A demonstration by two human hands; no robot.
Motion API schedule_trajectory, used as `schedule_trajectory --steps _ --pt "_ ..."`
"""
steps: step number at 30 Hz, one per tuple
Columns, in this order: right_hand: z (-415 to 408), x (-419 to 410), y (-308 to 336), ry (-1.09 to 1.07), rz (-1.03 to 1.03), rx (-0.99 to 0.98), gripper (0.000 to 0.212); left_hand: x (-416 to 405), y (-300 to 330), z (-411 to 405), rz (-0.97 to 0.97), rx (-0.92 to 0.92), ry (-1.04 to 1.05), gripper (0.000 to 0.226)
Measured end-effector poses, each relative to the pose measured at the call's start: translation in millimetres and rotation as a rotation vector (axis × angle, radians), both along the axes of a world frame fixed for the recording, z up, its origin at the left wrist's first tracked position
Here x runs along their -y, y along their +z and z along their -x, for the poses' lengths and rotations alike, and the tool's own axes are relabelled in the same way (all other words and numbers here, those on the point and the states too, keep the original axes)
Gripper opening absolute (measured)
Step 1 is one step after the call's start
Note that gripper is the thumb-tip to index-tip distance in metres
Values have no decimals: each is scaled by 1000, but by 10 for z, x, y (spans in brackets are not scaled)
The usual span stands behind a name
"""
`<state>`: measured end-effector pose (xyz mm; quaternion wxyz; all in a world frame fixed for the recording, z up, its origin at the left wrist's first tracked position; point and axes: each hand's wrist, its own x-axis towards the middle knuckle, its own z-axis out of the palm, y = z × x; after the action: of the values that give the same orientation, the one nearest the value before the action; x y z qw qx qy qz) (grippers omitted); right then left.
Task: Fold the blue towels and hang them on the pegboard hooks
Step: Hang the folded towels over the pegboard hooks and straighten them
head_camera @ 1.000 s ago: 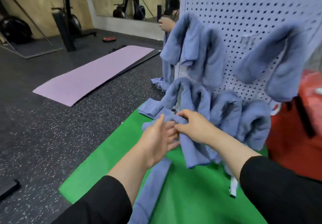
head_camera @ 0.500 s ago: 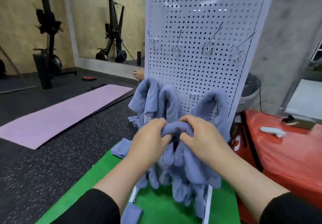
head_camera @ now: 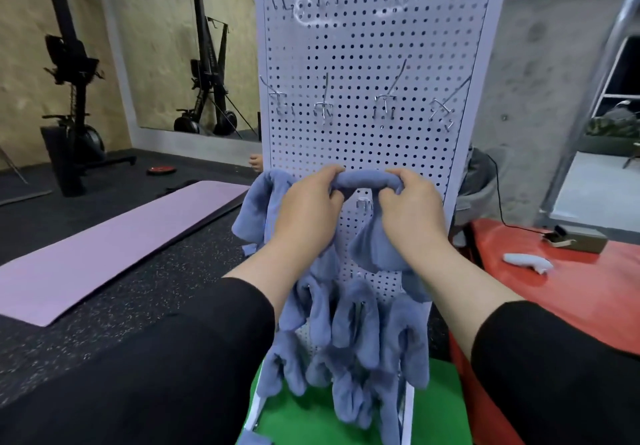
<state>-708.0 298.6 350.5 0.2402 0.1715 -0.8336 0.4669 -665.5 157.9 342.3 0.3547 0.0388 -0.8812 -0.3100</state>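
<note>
Blue terry is bunched in both sets of fingers: my left hand [head_camera: 306,212] and right hand [head_camera: 408,212] each curl tight round the folded towel [head_camera: 363,181], stretching its top fold level against the white pegboard [head_camera: 367,64], just above a small hook [head_camera: 364,203]. Its ends droop below my wrists. More blue towels [head_camera: 353,337] hang lower on the board, one beside my left hand. Bare hooks [head_camera: 323,107] sit higher up. A green mat [head_camera: 440,410] lies underneath, a pink mat [head_camera: 104,240] to the left.
</note>
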Motion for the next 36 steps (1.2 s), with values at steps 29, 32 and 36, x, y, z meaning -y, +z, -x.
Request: schedule_trajectory --steps 29,32,36 --pt "263 247 -724 57 -42 206 28 -84 -736 508 -375 150 -194 51" --pt "219 245 -788 55 -73 160 35 -87 -857 414 -391 175 -235 63" --pt "104 199 -904 62 -120 169 47 -87 -1043 225 -400 191 -309 69"
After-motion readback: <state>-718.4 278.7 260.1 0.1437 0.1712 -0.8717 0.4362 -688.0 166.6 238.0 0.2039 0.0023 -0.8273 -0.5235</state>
